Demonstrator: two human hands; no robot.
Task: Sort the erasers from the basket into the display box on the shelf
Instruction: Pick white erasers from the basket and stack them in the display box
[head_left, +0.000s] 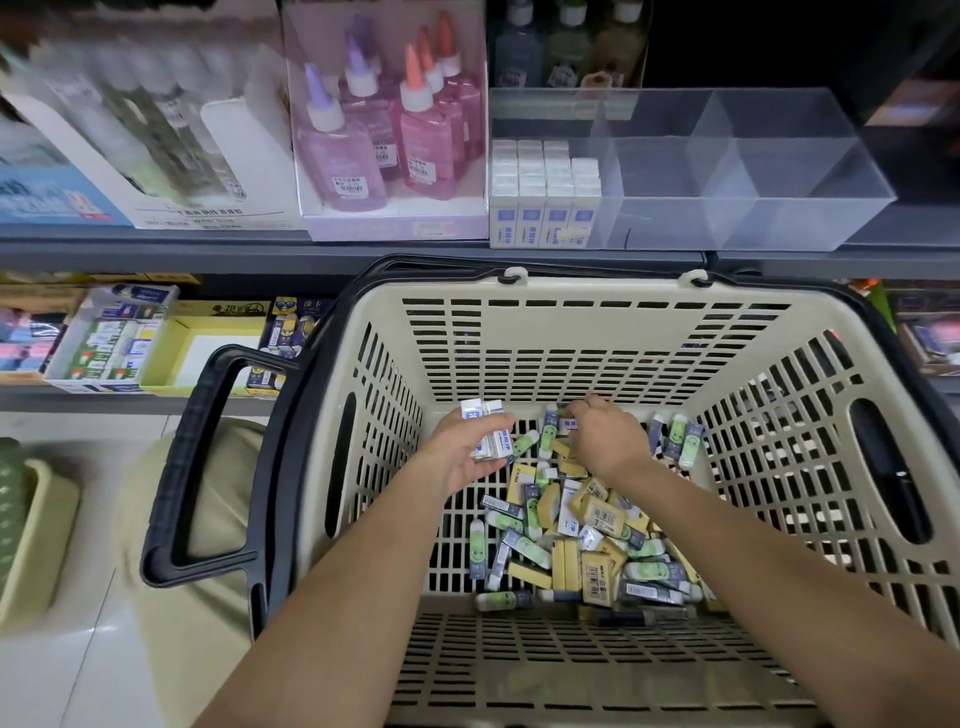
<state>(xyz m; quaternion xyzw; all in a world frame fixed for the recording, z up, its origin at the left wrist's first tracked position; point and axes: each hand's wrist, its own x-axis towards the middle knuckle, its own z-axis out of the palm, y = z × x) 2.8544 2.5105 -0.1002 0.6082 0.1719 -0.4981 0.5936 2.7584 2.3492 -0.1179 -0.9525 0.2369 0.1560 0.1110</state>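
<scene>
Left hand: fingers clasp white erasers. Right hand: fingertips pinch eraser in basket. Gather only matching whites; box waits on shelf well beyond the fingertips

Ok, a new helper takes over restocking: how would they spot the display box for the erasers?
Look at the upper shelf, just above the beige basket. Right of the pink glue bottles sits the display box: clear-walled, divided, with white erasers standing only in its left compartment.
</scene>
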